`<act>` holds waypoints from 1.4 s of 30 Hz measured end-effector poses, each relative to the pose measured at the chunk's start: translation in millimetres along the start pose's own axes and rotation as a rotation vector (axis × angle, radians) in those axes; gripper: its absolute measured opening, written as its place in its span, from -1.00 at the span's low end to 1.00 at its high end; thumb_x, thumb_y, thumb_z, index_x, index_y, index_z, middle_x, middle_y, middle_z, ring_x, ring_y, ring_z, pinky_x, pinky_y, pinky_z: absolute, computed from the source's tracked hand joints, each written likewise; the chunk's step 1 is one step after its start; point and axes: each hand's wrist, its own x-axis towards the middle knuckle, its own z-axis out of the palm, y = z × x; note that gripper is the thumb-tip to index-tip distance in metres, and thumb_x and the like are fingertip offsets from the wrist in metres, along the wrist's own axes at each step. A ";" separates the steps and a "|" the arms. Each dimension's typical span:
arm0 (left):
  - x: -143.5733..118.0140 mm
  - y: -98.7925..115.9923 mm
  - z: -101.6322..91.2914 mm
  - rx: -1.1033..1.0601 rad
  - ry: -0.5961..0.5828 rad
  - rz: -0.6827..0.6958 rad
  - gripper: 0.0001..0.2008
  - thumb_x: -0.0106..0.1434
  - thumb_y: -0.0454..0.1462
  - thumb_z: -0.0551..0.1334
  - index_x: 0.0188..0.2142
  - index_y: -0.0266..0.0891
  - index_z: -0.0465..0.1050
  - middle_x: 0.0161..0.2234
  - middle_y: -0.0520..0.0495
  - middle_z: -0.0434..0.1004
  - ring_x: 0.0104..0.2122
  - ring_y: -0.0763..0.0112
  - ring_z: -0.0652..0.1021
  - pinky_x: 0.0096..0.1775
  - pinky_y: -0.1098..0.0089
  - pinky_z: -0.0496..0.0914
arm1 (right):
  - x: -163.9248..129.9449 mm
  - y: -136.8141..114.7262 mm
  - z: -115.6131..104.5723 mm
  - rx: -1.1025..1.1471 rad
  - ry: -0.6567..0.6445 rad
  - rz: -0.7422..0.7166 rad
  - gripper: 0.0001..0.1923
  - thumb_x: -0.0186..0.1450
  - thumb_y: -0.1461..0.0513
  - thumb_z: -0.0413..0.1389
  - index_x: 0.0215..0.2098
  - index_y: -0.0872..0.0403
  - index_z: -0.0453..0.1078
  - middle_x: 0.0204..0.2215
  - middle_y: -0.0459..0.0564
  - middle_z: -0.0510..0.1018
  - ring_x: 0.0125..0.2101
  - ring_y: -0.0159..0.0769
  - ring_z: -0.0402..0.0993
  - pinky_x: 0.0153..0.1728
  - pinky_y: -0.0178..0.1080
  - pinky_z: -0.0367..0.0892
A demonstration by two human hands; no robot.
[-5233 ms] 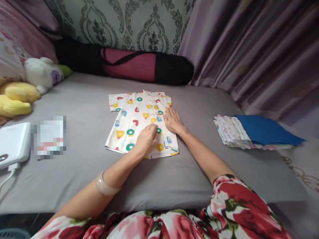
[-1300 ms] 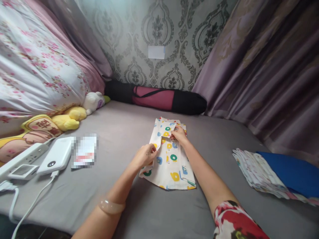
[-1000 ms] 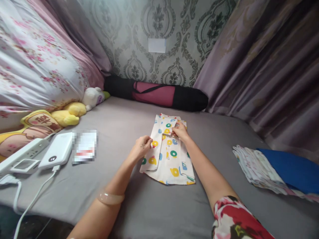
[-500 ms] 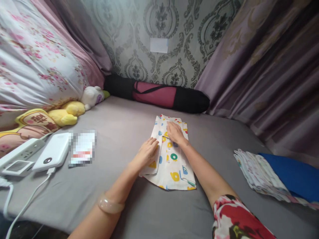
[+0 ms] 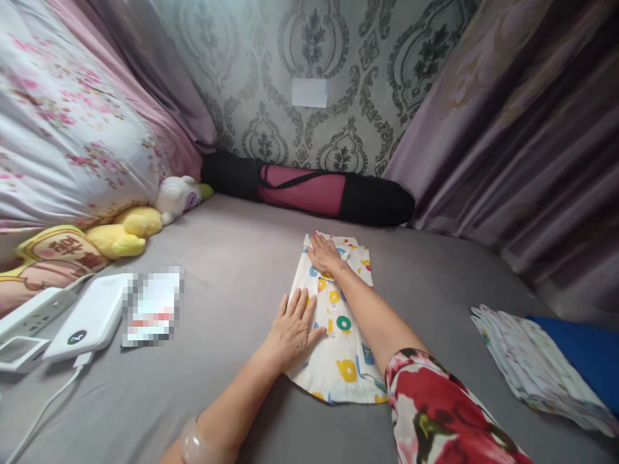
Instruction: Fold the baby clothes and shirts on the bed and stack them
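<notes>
Left of the fingers on the grey bed lie a white power bank and yellow plush toys. Beyond them rests a pink-and-black roll bag; folded cloths lie well right.

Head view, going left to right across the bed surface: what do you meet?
Power strip → white power bank → left hand → printed shirt → folded cloth stack → blue cloth.

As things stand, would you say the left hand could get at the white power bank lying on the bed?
Probably yes. The left hand lies flat on the patterned shirt, holding nothing, and the power bank lies off to its left. Only bare grey bed and a blurred packet lie between them.
</notes>
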 end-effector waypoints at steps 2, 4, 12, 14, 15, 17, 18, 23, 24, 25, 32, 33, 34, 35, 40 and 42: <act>-2.3 0.0 -0.3 -0.007 -0.006 0.007 -0.26 0.41 0.12 -0.17 0.37 -0.33 0.05 0.37 -0.30 -0.04 0.36 -0.01 0.04 0.28 -0.03 0.06 | 8.3 -0.8 1.2 0.007 0.015 0.033 -0.35 0.46 0.08 -0.36 0.42 0.25 -0.11 0.42 0.10 -0.13 0.39 -0.19 -0.26 0.34 -0.06 -0.34; -3.6 0.1 -0.5 -0.018 -0.014 0.012 -0.24 0.40 0.14 -0.18 0.36 -0.32 0.05 0.37 -0.31 -0.03 0.36 -0.01 0.04 0.27 -0.05 0.07 | 13.3 -0.8 2.0 0.023 0.031 0.057 -0.34 0.46 0.07 -0.36 0.42 0.24 -0.11 0.42 0.09 -0.11 0.39 -0.19 -0.25 0.34 -0.06 -0.34; -0.1 5.9 -16.6 -0.107 0.110 -0.070 -0.43 0.46 0.01 -0.15 0.22 -0.28 0.30 0.29 -0.26 0.23 0.30 0.05 0.21 0.24 -0.11 0.13 | 19.1 2.8 -7.5 0.080 0.038 0.048 -0.33 0.46 0.06 -0.43 0.42 0.23 -0.14 0.42 0.07 -0.14 0.40 -0.23 -0.31 0.34 -0.07 -0.37; 0.8 6.7 -20.8 -0.127 0.132 -0.099 -0.47 0.47 -0.03 -0.14 0.19 -0.27 0.31 0.26 -0.24 0.28 0.29 0.07 0.23 0.25 -0.11 0.12 | 22.0 -0.8 -4.1 0.059 0.098 0.007 -0.31 0.45 0.04 -0.45 0.42 0.23 -0.15 0.42 0.08 -0.15 0.40 -0.22 -0.34 0.34 -0.07 -0.42; 1.0 6.8 -21.9 -0.131 0.131 -0.110 -0.48 0.47 -0.04 -0.13 0.19 -0.28 0.31 0.25 -0.24 0.30 0.29 0.06 0.24 0.25 -0.12 0.12 | 23.4 -3.7 -0.8 0.050 0.113 -0.012 -0.30 0.45 0.02 -0.45 0.42 0.24 -0.15 0.42 0.09 -0.15 0.40 -0.22 -0.35 0.34 -0.07 -0.43; 0.6 6.6 -22.3 -0.132 0.113 -0.115 -0.49 0.47 -0.04 -0.12 0.18 -0.29 0.30 0.24 -0.26 0.31 0.28 0.04 0.25 0.24 -0.13 0.12 | 25.3 -10.2 7.5 0.036 0.092 -0.021 -0.28 0.45 0.02 -0.44 0.42 0.28 -0.13 0.42 0.13 -0.13 0.40 -0.19 -0.34 0.34 -0.07 -0.41; 0.1 6.4 -21.8 -0.132 0.102 -0.107 -0.49 0.47 -0.04 -0.12 0.17 -0.30 0.30 0.24 -0.27 0.30 0.28 0.03 0.26 0.23 -0.13 0.13 | 25.7 -13.3 11.5 0.031 0.068 -0.013 -0.28 0.45 0.02 -0.42 0.41 0.31 -0.13 0.42 0.15 -0.14 0.40 -0.18 -0.33 0.34 -0.07 -0.40; -2.3 4.6 -17.5 -0.125 0.098 -0.069 -0.54 0.46 -0.04 -0.11 0.12 -0.25 0.33 0.26 -0.30 0.27 0.27 0.01 0.26 0.21 -0.13 0.15 | 23.9 -21.0 19.3 0.029 0.025 0.003 -0.29 0.45 0.05 -0.38 0.41 0.34 -0.15 0.42 0.16 -0.16 0.40 -0.17 -0.34 0.34 -0.09 -0.38; -2.5 4.2 -17.2 -0.121 0.102 -0.070 -0.55 0.46 -0.05 -0.10 0.12 -0.24 0.32 0.25 -0.30 0.27 0.27 0.01 0.25 0.21 -0.12 0.15 | 22.9 -21.3 17.3 0.034 0.030 0.003 -0.30 0.45 0.05 -0.38 0.41 0.34 -0.14 0.42 0.15 -0.16 0.40 -0.17 -0.34 0.34 -0.09 -0.39; -2.6 3.8 -17.3 -0.118 0.103 -0.068 -0.55 0.46 -0.05 -0.10 0.12 -0.23 0.32 0.25 -0.29 0.28 0.27 0.02 0.25 0.21 -0.12 0.15 | 21.8 -21.5 14.0 0.041 0.032 0.004 -0.30 0.45 0.05 -0.38 0.41 0.33 -0.14 0.42 0.14 -0.16 0.40 -0.18 -0.34 0.34 -0.10 -0.39; -1.8 4.5 -18.0 -0.110 0.105 -0.061 -0.55 0.47 -0.07 -0.12 0.11 -0.26 0.32 0.25 -0.31 0.28 0.26 0.02 0.27 0.21 -0.15 0.13 | 12.7 -9.8 -13.8 0.141 -0.016 -0.005 -0.30 0.46 0.05 -0.45 0.42 0.29 -0.12 0.42 0.13 -0.14 0.40 -0.20 -0.30 0.34 -0.13 -0.32; -1.6 4.9 -17.5 -0.114 0.100 -0.062 -0.55 0.47 -0.07 -0.12 0.11 -0.27 0.32 0.25 -0.32 0.28 0.26 0.01 0.27 0.21 -0.16 0.13 | 12.0 -6.9 -12.4 0.123 0.014 0.003 -0.30 0.46 0.04 -0.43 0.41 0.31 -0.12 0.42 0.15 -0.13 0.40 -0.18 -0.30 0.34 -0.12 -0.33; -1.6 5.1 -17.0 -0.118 0.093 -0.062 -0.55 0.47 -0.07 -0.11 0.11 -0.28 0.32 0.25 -0.32 0.28 0.26 0.00 0.27 0.21 -0.17 0.13 | 11.5 -4.3 -9.2 0.101 0.042 0.010 -0.30 0.46 0.05 -0.41 0.41 0.33 -0.12 0.42 0.17 -0.13 0.40 -0.16 -0.30 0.34 -0.11 -0.34; -1.7 5.3 -16.7 -0.120 0.086 -0.063 -0.55 0.47 -0.07 -0.11 0.11 -0.28 0.32 0.25 -0.33 0.28 0.26 -0.01 0.27 0.21 -0.18 0.13 | 11.4 -2.2 -4.5 0.080 0.061 0.019 -0.30 0.46 0.05 -0.39 0.40 0.35 -0.12 0.41 0.18 -0.13 0.40 -0.14 -0.30 0.34 -0.10 -0.35; -3.0 4.7 -20.0 -0.111 0.079 -0.060 -0.56 0.46 -0.07 -0.08 0.11 -0.27 0.32 0.24 -0.32 0.29 0.26 -0.01 0.27 0.20 -0.19 0.13 | 13.2 0.4 17.0 0.041 0.068 0.044 -0.31 0.45 0.06 -0.35 0.41 0.34 -0.14 0.42 0.17 -0.15 0.40 -0.17 -0.29 0.34 -0.12 -0.34; -3.5 4.1 -22.3 -0.103 0.070 -0.056 -0.58 0.46 -0.08 -0.07 0.12 -0.26 0.32 0.25 -0.31 0.28 0.26 -0.01 0.27 0.21 -0.18 0.13 | 13.2 -0.4 16.0 0.049 0.080 0.041 -0.31 0.45 0.06 -0.35 0.41 0.33 -0.14 0.42 0.15 -0.14 0.40 -0.18 -0.29 0.34 -0.13 -0.35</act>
